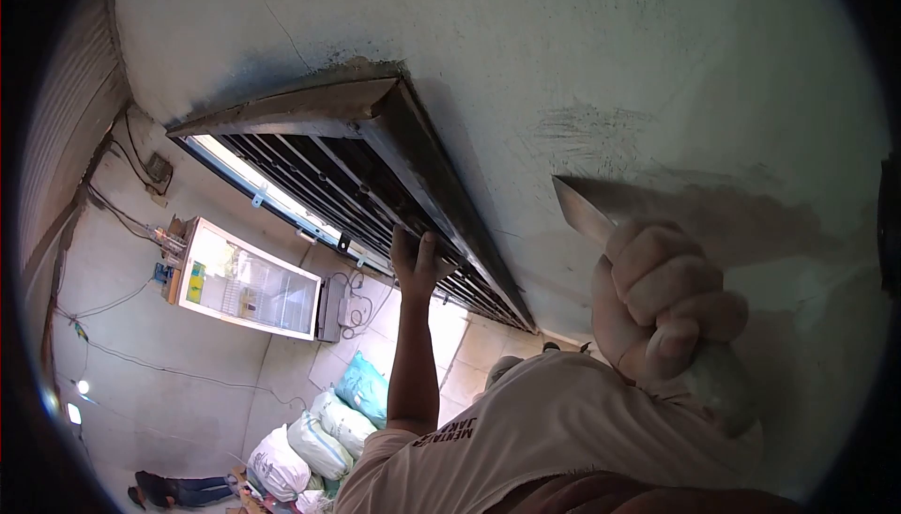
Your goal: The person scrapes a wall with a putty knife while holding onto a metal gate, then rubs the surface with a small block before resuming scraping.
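Observation:
My right hand is closed in a fist round a scraper with a flat, pointed metal blade. The blade's tip is at the pale wall, close to a dark scuffed patch. Most of the handle is hidden by the fingers. My left hand grips the dark bars of a framed window grille, with the arm stretched out. Part of its fingers is hidden behind the bars.
The frame's heavy edge juts out beside the wall. Beyond are a glass-fronted cabinet, hanging cables, white sacks and a turquoise sack. Another person is at the lower left, in dark top and blue trousers.

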{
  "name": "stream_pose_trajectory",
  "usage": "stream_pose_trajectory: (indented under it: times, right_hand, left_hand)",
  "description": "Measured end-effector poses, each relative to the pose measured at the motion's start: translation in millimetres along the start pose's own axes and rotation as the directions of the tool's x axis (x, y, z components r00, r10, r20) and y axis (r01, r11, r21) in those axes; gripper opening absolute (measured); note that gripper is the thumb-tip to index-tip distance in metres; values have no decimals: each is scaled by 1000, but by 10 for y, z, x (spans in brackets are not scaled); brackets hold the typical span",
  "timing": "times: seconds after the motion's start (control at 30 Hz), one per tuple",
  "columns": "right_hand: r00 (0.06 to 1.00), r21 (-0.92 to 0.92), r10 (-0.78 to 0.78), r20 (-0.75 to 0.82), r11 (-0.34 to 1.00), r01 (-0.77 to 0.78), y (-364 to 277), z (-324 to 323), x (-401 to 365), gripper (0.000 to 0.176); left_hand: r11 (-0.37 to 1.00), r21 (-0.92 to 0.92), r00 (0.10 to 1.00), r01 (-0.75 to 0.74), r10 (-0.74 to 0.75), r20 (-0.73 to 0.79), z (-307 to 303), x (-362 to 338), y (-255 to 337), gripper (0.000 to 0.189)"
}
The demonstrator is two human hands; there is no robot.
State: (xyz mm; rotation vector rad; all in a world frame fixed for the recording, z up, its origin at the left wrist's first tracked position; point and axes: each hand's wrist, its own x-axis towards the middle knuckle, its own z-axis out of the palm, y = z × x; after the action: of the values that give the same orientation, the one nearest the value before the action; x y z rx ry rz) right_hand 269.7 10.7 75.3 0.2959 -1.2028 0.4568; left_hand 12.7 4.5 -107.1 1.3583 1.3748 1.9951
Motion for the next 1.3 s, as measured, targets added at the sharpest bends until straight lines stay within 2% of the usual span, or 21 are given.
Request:
stream_pose_trajectory:
  times: [0.1,0.2,0.3,0.37,0.43,0.57,0.67,0.77,0.8,0.93,1.13,1.23,1.3]
  right_hand:
    - [992,16,123,-8,992,-123,-92,-26,14,18]
    - [989,30,-136,62,990,134,-97,-197,-54,20]
    - [988,-20,-142,55,990,143,-152,-266,-88,19]
    - [989,57,-122,82,991,118,-5,-184,-57,20]
    - [989,93,-127,80,988,120,107,1,-76,22]
    - [981,48,-161,111,986,157,136,103,-99,25]
    - [997,45,-64,43,997,62,39,99,-104,27]
    - [973,3,-219,-76,975,220,-71,-32,-122,26]
    - [976,21,-210,-57,977,212,-43,-29,-97,25]
    - [980,84,-198,12,977,196,157,28,-15,22]
    - [968,59,-185,167,982,177,152,179,-28,20]
    - [980,45,-163,115,986,159,130,146,-111,19]
    - [984,35,-166,71,986,164,58,82,-132,18]
  left_hand:
    - [1000,-14,1000,-10,10,-6,28,-3,-7,26]
    - [1000,-23,1000,-10,10,-19,53,-12,12,27]
    - [996,-85,999,22,-24,-26,74,-11,-3,28]
    - [989,-134,998,56,-59,-18,55,-20,-6,29]
    - [995,-100,1000,25,-26,-12,59,-9,30,28]
    - [997,-81,1000,-7,5,-24,72,-4,5,26]
    - [996,-85,1000,-16,15,-13,49,3,-58,25]
    - [999,-45,1000,-16,15,-14,62,-5,30,24]
    - [996,-92,998,-22,17,-53,105,-10,49,24]
    - [997,-60,996,-55,50,-69,113,-3,57,24]
    - [998,-1,996,-65,64,-68,103,-8,62,25]
    - [998,-54,999,-25,24,-33,60,-14,37,26]
    - [998,-15,998,-57,57,-22,51,10,52,24]
